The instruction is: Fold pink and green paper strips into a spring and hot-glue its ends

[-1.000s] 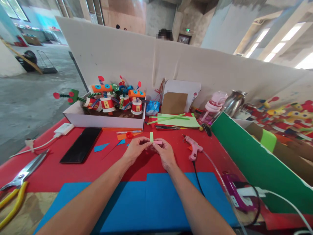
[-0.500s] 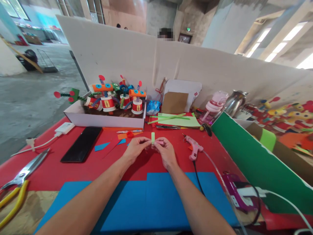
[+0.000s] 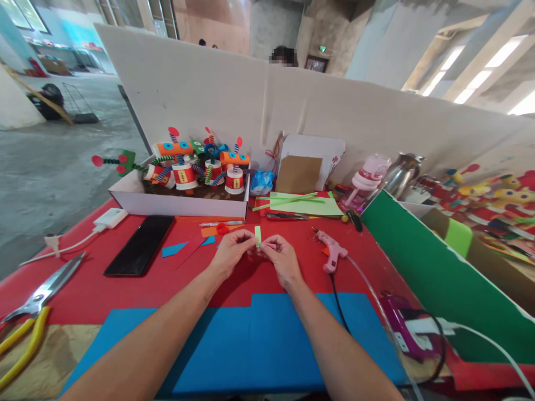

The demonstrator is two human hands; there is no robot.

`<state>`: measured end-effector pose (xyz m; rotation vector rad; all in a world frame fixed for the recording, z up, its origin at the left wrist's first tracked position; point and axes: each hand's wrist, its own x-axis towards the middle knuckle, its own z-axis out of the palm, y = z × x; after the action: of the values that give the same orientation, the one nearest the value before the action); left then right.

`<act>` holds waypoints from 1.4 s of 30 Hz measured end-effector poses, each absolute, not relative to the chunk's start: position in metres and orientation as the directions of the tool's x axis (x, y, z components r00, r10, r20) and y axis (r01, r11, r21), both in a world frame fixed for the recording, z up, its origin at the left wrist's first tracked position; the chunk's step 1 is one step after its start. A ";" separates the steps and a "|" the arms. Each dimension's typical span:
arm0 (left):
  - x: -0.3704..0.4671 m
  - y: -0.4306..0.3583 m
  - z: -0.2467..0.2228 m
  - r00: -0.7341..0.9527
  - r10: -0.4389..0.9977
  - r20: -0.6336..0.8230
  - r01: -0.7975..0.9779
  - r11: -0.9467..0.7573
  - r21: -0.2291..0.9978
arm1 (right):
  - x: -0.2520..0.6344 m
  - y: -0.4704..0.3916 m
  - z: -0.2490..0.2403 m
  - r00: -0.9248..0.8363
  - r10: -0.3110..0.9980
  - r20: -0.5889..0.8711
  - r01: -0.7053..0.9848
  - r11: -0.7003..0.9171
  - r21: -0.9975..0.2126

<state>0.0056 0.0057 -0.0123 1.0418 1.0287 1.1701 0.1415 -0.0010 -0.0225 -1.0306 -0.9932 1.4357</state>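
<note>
Over the red tabletop, my left hand [image 3: 234, 249] is closed, its thumb and fingers pinching a small light green paper strip [image 3: 258, 235] that stands upright. My right hand [image 3: 281, 257] is closed too, pinching a small pink strip [image 3: 268, 245] right beside the green one. Fingertips of both hands nearly meet, and they hide the lower ends of the strips. Beyond my hands lie a red pompom [image 3: 222, 228] and orange paper. Blue paper scraps [image 3: 174, 249] are left of my left hand. A pink glue gun [image 3: 332, 250] rests to the right.
A white box [image 3: 179, 208] of cup figures stands at the back left, near a black phone [image 3: 139, 246]. Scissors [image 3: 45, 289] lie far left. Blue sheets [image 3: 217, 345] cover the front. On the right are a green box [image 3: 443, 278] and a purple power block [image 3: 407, 328].
The green strip has shifted slightly left and looks narrower, turned a little. Less of the pink strip shows between the fingers of my right hand.
</note>
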 end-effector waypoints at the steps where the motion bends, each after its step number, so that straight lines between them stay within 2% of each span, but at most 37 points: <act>1: 0.006 0.006 -0.012 0.099 0.992 -0.076 -0.204 0.095 0.974 | 0.141 -0.001 -0.022 -0.067 0.994 -0.081 -0.281 -0.097 -0.955; 13: 0.006 0.007 -0.014 0.131 0.987 -0.095 -0.138 0.113 0.984 | 0.142 -0.001 -0.023 -0.024 0.995 -0.099 -0.314 -0.102 -0.944; 19: 0.008 0.006 -0.015 0.065 0.992 -0.112 -0.114 0.119 0.986 | 0.141 -0.002 -0.022 -0.062 0.994 -0.088 -0.289 -0.102 -0.952; 26: 0.007 0.007 -0.016 0.113 0.989 -0.098 -0.127 0.113 0.986 | 0.141 0.000 -0.026 -0.009 0.998 -0.060 -0.248 -0.060 -0.967; 32: 0.008 0.006 -0.014 0.052 0.989 -0.139 -0.164 0.145 0.976 | 0.141 -0.002 -0.021 0.011 0.996 -0.084 -0.214 -0.080 -0.974; 34: 0.007 0.006 -0.012 0.024 0.989 -0.147 -0.192 0.149 0.970 | 0.142 -0.001 -0.018 0.076 0.990 -0.118 -0.258 -0.095 -0.961; 37: 0.006 0.006 -0.011 0.020 0.984 -0.179 -0.266 0.178 0.948 | 0.145 0.003 -0.016 0.163 0.974 -0.155 -0.441 -0.069 -0.895; 39: 0.007 0.006 -0.011 0.048 0.978 -0.201 -0.313 0.206 0.927 | 0.146 0.004 -0.017 0.129 0.974 -0.186 -0.525 -0.092 -0.846; 42: 0.009 0.005 -0.012 0.091 0.976 -0.198 -0.347 0.217 0.913 | 0.145 0.003 -0.018 -0.023 0.977 -0.210 -0.511 -0.192 -0.838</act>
<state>0.0088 0.0050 -0.0121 0.8174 0.9973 1.1661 0.1449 0.0034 -0.0184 -0.9579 -0.6714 1.5398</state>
